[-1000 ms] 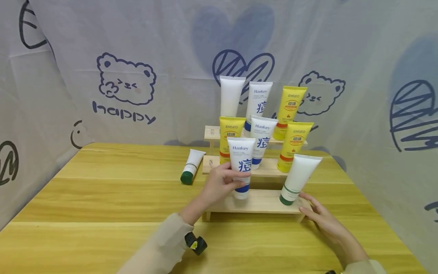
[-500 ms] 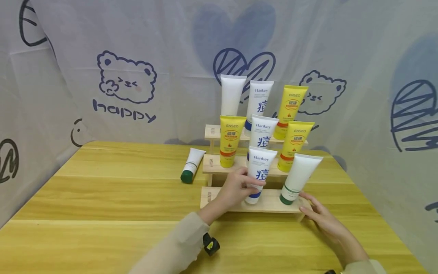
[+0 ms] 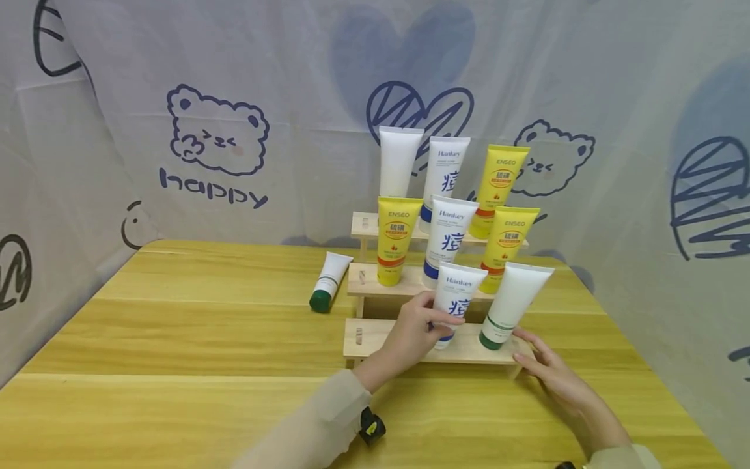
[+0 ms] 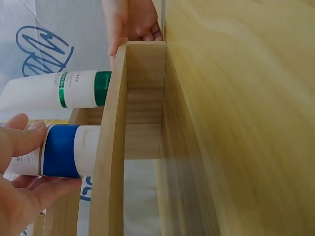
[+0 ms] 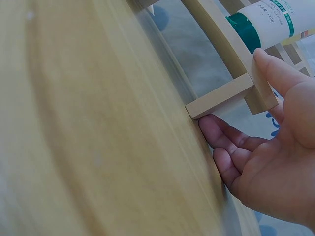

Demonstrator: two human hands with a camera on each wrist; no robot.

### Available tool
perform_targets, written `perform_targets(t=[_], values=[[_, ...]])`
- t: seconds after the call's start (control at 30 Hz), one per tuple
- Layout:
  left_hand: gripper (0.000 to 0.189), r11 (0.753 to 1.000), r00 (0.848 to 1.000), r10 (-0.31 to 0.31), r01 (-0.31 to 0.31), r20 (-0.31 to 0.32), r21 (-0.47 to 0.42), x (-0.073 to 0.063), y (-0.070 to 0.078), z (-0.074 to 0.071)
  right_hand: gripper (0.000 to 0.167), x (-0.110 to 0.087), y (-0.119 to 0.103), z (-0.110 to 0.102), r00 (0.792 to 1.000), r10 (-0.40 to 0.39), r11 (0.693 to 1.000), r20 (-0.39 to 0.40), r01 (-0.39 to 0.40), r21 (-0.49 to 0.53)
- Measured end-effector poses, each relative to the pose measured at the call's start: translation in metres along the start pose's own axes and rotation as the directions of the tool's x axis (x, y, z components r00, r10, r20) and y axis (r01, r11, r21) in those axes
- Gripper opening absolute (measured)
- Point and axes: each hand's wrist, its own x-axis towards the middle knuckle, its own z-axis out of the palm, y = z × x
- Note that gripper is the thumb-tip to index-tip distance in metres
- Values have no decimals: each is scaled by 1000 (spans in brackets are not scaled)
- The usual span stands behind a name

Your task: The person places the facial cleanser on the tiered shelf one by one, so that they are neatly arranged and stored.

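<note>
My left hand (image 3: 413, 332) pinches a white cream tube with a blue band (image 3: 459, 285) between thumb and fingers. The tube stands cap-down at the bottom step of a wooden display stand (image 3: 375, 332); in the left wrist view its white cap (image 4: 87, 147) meets or nearly meets the board's edge. Just right of it, a white tube with a green cap (image 3: 515, 299) stands on the same step. At that step's right end, my right hand (image 3: 553, 374) holds the stand, its fingertips (image 5: 209, 125) against the leg and another finger by the green cap.
The middle step bears a yellow tube (image 3: 398, 241), a white-and-blue tube (image 3: 451, 228) and another yellow tube (image 3: 511, 234). Behind them, the top step has a white tube (image 3: 400, 159), a white-and-blue one and a yellow one. Another green-capped tube (image 3: 331, 280) lies on the table left of the stand.
My left hand has carried the white-and-blue tube rightward along the bottom step and slightly down, closer to the green-capped tube. The right hand stays at the stand's end.
</note>
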Motion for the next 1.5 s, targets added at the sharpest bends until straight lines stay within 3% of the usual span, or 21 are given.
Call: perform_targets(t=[0.33,0.5,0.77,0.97,1.2,1.37,1.5], values=[[24,1000,1000,-7,7,-26,-5,-4,0,4,51,0,-1,0,1000,3,1000,-1,-3,1],[17,999,999,-31,31,-25,-25,-5,4,-4,51,0,0,0,1000,0,1000,-5,0,-7],[13,998,995,-38,34,-93,-44,-9,1,-20,51,0,-1,1,1000,1,1000,-2,-1,11],[11,997,993,-78,76,-87,-26,-10,-3,-34,50,0,0,0,1000,4,1000,-6,-4,22],[12,989,989,-146,146,-15,-17,-15,-8,-52,49,1,1,0,1000,-3,1000,1,3,-4],[13,984,981,-158,166,109,-70,-16,-11,-73,48,1,2,-1,1000,-10,1000,2,10,-8],[16,980,965,-152,175,215,-94,-17,-13,-91,48,1,2,-1,1000,-10,1000,2,10,-2]])
